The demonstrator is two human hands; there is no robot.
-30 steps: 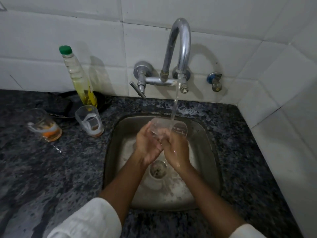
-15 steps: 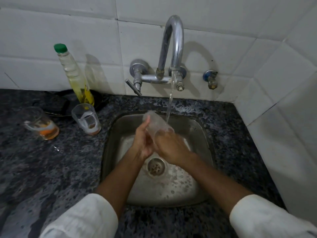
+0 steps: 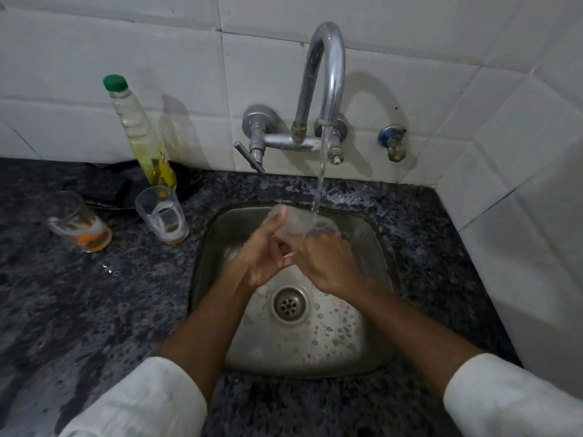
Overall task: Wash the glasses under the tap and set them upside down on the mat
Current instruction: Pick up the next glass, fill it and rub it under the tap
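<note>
The glass point(image 3: 295, 225) had turned since a moment before: earlier its mouth faced up under the stream, now it lay tilted across the sink point(image 3: 375, 310), water from the tap point(image 3: 325, 77) hitting its side. The left hand point(image 3: 262, 257) gripped its base end, and the right hand point(image 3: 328, 263) wrapped around the other end. I judged that the rinsing went on. On the counter point(image 3: 94, 310) stood two dirty glasses point(image 3: 162, 214), both with orange and white residue.
</note>
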